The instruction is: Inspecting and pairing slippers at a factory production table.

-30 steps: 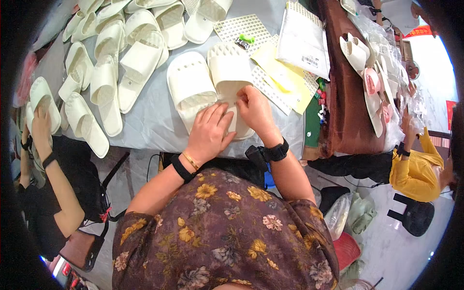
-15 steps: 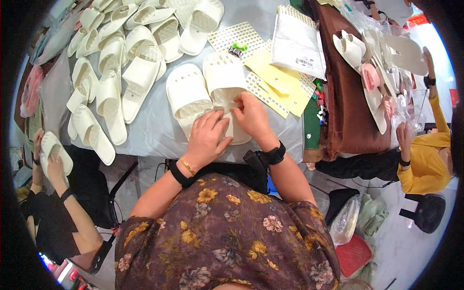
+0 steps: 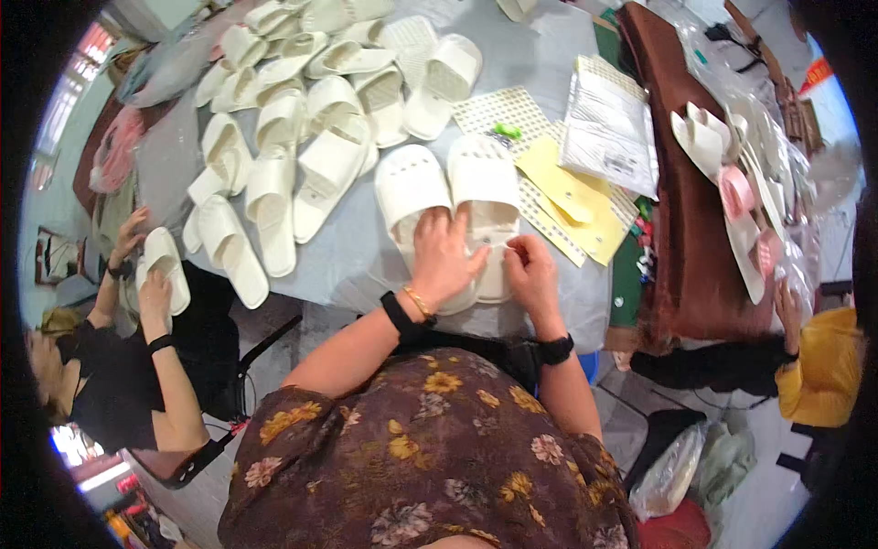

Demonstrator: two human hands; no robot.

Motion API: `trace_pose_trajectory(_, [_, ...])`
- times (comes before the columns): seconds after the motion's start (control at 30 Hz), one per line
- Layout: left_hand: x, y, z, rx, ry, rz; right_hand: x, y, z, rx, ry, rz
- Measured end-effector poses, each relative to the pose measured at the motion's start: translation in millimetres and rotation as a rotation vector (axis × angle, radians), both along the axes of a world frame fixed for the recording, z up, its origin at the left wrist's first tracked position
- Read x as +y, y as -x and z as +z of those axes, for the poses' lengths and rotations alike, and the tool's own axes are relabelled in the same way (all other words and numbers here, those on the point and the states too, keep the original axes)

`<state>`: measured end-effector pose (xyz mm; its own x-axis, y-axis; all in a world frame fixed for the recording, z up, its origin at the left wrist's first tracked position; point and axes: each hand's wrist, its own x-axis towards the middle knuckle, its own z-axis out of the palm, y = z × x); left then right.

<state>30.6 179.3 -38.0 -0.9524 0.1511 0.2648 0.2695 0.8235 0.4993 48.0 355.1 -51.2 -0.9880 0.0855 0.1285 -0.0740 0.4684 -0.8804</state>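
Two white slide slippers lie side by side at the near edge of a grey table (image 3: pixel 549 55). My left hand (image 3: pixel 444 254) rests on the heel end of the left slipper (image 3: pixel 409 188), its fingers spread onto the right slipper (image 3: pixel 485 188). My right hand (image 3: pixel 530 270) has its fingers pinched together at the insole of the right slipper; what they pinch is too small to make out. A black band and a gold bangle circle my left wrist, and a black watch my right.
A heap of white slippers (image 3: pixel 302 101) covers the table's far left. Yellow sheets (image 3: pixel 572 197), dotted sheets (image 3: pixel 498 110) and a clear packet (image 3: pixel 608 128) lie right of my hands. A person at left holds a slipper (image 3: pixel 165 265). Another person in yellow (image 3: pixel 823 366) is at right.
The view has swung, so the slippers and hands sit more central. My left hand has spread further across both slippers, and my right hand stays pinched at the right slipper's insole.
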Motion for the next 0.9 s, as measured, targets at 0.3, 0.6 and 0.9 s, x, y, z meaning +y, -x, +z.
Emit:
trace_pose_trajectory(0.3, [-44,-20,45,0.088,-0.167,-0.079,11,-1,-6,-0.010,0.094,-0.024])
trace_pose_trajectory(0.6, [-202,82,92,0.100,-0.230,0.197,24,3,10,-0.021,0.185,-0.021])
trace_pose_trajectory(0.9, [-282,117,47,-0.050,-0.303,0.268,191,30,96,0.487,-0.257,-0.528])
